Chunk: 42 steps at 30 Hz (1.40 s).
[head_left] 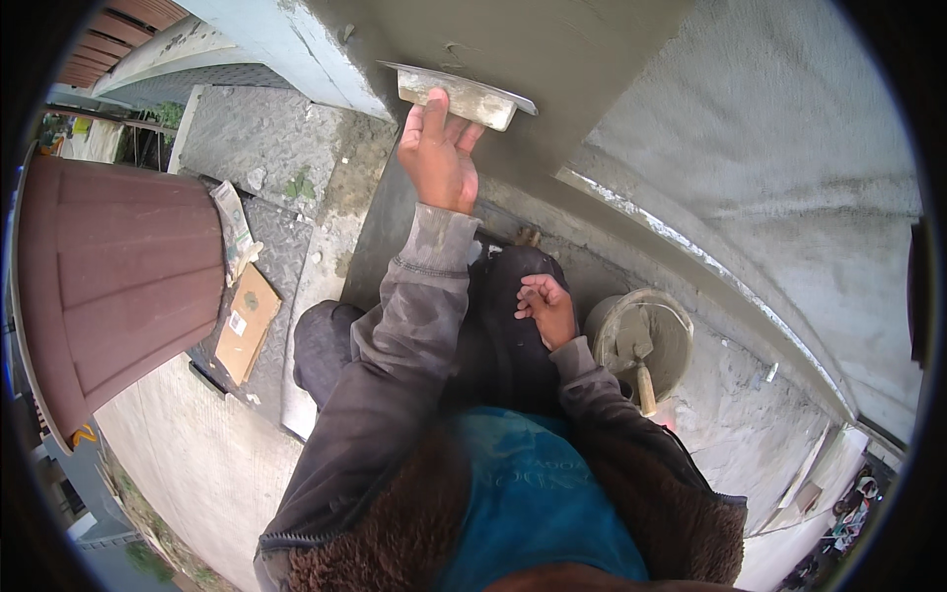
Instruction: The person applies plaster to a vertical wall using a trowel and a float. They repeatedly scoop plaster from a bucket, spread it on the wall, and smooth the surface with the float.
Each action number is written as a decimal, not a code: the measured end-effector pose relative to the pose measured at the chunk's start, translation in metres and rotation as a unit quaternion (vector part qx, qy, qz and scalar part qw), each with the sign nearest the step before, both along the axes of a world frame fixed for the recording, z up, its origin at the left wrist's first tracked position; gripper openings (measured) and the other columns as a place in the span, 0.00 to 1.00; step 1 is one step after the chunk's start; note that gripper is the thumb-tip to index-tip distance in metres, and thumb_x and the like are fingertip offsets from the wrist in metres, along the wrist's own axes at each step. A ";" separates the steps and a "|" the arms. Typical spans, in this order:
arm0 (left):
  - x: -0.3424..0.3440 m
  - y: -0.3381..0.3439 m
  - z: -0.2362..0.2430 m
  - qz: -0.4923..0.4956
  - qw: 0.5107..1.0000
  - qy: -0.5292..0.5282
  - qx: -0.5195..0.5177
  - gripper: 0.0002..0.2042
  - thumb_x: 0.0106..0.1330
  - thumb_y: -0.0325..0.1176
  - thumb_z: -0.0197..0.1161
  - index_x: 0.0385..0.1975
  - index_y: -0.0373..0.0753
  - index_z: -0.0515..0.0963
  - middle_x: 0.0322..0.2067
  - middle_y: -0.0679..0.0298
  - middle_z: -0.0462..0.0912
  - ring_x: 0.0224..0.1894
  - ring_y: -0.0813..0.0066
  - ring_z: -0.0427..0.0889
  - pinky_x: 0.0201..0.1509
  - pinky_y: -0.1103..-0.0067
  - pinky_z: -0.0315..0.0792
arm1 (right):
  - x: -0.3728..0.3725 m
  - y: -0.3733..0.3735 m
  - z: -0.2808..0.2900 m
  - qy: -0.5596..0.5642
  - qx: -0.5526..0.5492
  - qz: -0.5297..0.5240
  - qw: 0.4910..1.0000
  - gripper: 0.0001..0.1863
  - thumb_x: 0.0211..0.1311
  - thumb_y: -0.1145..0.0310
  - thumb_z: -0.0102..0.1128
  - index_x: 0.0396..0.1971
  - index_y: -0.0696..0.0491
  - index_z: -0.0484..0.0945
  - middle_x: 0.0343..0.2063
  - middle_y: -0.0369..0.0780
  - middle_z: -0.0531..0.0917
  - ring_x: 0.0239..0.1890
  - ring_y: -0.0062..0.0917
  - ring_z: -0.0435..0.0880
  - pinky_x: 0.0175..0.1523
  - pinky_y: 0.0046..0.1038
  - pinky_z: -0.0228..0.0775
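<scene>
My left hand [441,163] reaches up and forward, its fingers closed around the handle block of a plastering trowel [459,97]. The trowel has a thin metal blade, which lies against the wet grey plaster [513,49] of the wall. Low over my right knee, my right hand [546,308] is loosely curled with its fingers a little apart and nothing in them. To its right stands a round bucket [681,360] smeared with mortar. A small pointing trowel [644,380] with a wooden handle leans in it, the blade inside and the handle over the near rim.
A large brown tub [123,286] stands at the left, beside a flattened piece of cardboard [248,324] and a crumpled paper bag [235,232]. A raised ledge [691,242] runs along the wall's foot to the right. Rough concrete [261,148] lies at the far left.
</scene>
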<state>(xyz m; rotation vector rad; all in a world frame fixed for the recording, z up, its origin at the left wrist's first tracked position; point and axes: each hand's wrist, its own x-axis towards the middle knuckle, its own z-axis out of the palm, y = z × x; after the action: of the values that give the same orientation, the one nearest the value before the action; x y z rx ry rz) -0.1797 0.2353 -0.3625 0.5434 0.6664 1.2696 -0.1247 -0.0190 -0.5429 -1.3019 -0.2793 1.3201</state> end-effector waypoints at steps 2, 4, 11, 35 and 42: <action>0.001 -0.001 0.033 0.005 1.000 -0.001 0.026 0.22 0.71 0.38 0.67 0.59 0.33 0.71 0.52 0.63 0.76 0.55 0.65 0.77 0.56 0.70 0.73 | 0.000 0.002 0.001 0.002 0.000 -0.002 1.000 0.09 0.72 0.77 0.57 0.48 0.59 0.76 0.35 0.39 0.82 0.32 0.19 0.81 0.38 0.26 0.83; -0.001 0.003 0.059 0.005 0.999 -0.006 0.054 0.24 0.71 0.37 0.67 0.61 0.32 0.70 0.53 0.61 0.75 0.55 0.64 0.76 0.56 0.70 0.74 | 0.000 0.001 0.001 0.009 -0.010 -0.001 1.000 0.09 0.72 0.77 0.57 0.48 0.59 0.76 0.35 0.39 0.82 0.32 0.19 0.81 0.38 0.26 0.83; 0.002 0.017 0.124 0.035 0.992 -0.023 0.119 0.19 0.71 0.36 0.68 0.53 0.29 0.74 0.47 0.54 0.82 0.49 0.62 0.83 0.53 0.65 0.82 | 0.001 0.000 -0.002 0.009 0.008 -0.004 1.000 0.08 0.71 0.77 0.56 0.47 0.60 0.76 0.35 0.39 0.82 0.32 0.19 0.82 0.37 0.25 0.83; -0.036 0.043 0.372 -0.103 0.869 -0.171 0.452 0.22 0.75 0.32 0.60 0.62 0.27 0.64 0.58 0.47 0.72 0.61 0.55 0.76 0.66 0.64 0.79 | -0.001 0.002 -0.012 0.001 0.033 0.015 0.999 0.10 0.69 0.77 0.55 0.48 0.58 0.75 0.34 0.38 0.81 0.31 0.20 0.82 0.37 0.27 0.83; -0.030 -0.055 0.107 -0.124 0.988 -0.057 0.074 0.21 0.73 0.40 0.65 0.60 0.41 0.70 0.53 0.67 0.76 0.55 0.67 0.77 0.49 0.68 0.78 | 0.000 0.001 -0.008 0.006 0.033 0.012 0.999 0.10 0.70 0.77 0.54 0.49 0.59 0.75 0.35 0.38 0.81 0.31 0.20 0.81 0.37 0.27 0.82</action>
<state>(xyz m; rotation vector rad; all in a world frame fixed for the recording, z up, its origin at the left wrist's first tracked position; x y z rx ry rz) -0.2100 0.1805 -0.2553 0.6498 0.3978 1.1112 -0.1248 -0.0183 -0.5508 -1.2388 -0.3279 1.3276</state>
